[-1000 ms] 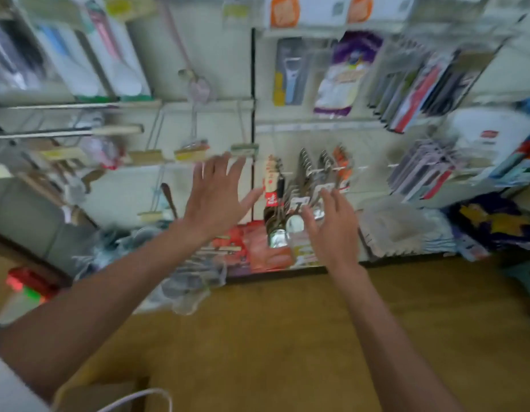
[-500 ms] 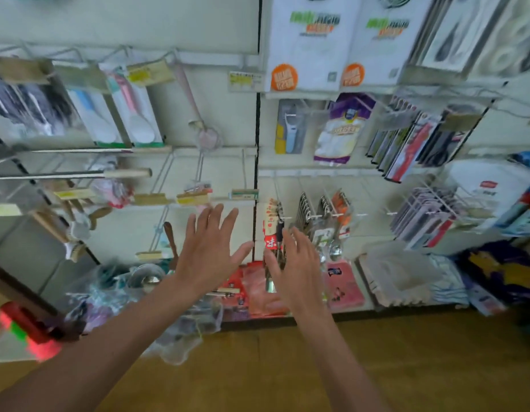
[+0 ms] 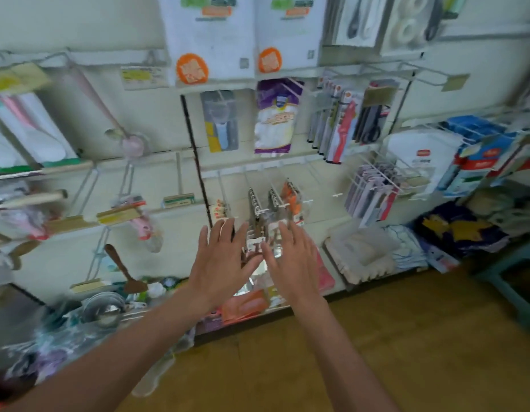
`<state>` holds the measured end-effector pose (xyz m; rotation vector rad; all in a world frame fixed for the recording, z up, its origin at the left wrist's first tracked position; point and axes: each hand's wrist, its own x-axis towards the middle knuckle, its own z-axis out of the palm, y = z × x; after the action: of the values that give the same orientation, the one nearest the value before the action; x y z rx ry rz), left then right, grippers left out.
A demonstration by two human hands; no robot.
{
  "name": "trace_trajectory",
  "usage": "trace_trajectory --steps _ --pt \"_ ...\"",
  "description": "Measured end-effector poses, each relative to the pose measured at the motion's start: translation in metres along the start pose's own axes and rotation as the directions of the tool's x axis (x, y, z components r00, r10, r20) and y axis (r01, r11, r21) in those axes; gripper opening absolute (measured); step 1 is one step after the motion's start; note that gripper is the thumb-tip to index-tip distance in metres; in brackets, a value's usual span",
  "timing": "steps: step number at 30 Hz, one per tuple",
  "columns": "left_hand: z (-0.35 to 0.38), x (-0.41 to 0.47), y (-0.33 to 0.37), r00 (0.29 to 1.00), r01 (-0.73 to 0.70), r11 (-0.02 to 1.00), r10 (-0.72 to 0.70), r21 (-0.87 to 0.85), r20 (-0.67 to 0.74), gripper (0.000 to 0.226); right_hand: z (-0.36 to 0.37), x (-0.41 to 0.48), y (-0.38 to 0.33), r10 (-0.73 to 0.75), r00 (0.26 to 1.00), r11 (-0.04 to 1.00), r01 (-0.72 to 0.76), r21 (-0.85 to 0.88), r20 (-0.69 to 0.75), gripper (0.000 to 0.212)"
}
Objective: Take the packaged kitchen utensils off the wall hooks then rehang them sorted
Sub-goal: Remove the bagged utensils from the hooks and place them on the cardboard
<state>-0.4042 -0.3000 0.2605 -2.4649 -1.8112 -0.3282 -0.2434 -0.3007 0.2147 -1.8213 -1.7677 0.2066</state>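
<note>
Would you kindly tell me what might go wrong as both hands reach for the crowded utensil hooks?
The packaged utensils hang tightly packed on neighbouring hooks, so pulling one pack may drag others off onto the orange packs below. The left hand and right hand, both open, are close together and may get in each other's way. The hooks' protruding ends could catch a finger.

Open floor (image 3: 406, 337) at lower right gives free approach; centre hooks (image 3: 263, 209) are crowded with packaged utensils (image 3: 253, 202), bare wall (image 3: 320, 185) just right.
</note>
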Motion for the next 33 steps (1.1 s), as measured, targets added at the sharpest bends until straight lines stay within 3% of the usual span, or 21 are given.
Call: trace_trajectory --steps 8,19,24,33 --pt "0.028 0.039 0.034 0.996 -0.090 0.995 0.089 -0.044 -0.026 0.072 -0.012 0.021 0.049 0.038 0.997 0.997 -0.042 -0.072 -0.060 0.062" --pt "0.056 0.086 0.025 0.991 -0.134 0.987 0.134 -0.089 -0.012 0.071 0.006 0.051 0.066 0.083 0.991 0.975 -0.102 -0.198 -0.101 0.060" --pt "0.074 0.109 0.012 0.988 -0.154 0.982 0.152 -0.110 -0.020 0.069 0.021 0.073 0.066 0.135 0.989 0.960 -0.144 -0.241 -0.053 0.063" --pt "0.100 0.153 0.004 0.979 -0.199 0.968 0.203 -0.154 0.007 0.075 0.034 0.094 0.077 0.183 0.973 0.950 -0.212 -0.229 -0.140 0.065"
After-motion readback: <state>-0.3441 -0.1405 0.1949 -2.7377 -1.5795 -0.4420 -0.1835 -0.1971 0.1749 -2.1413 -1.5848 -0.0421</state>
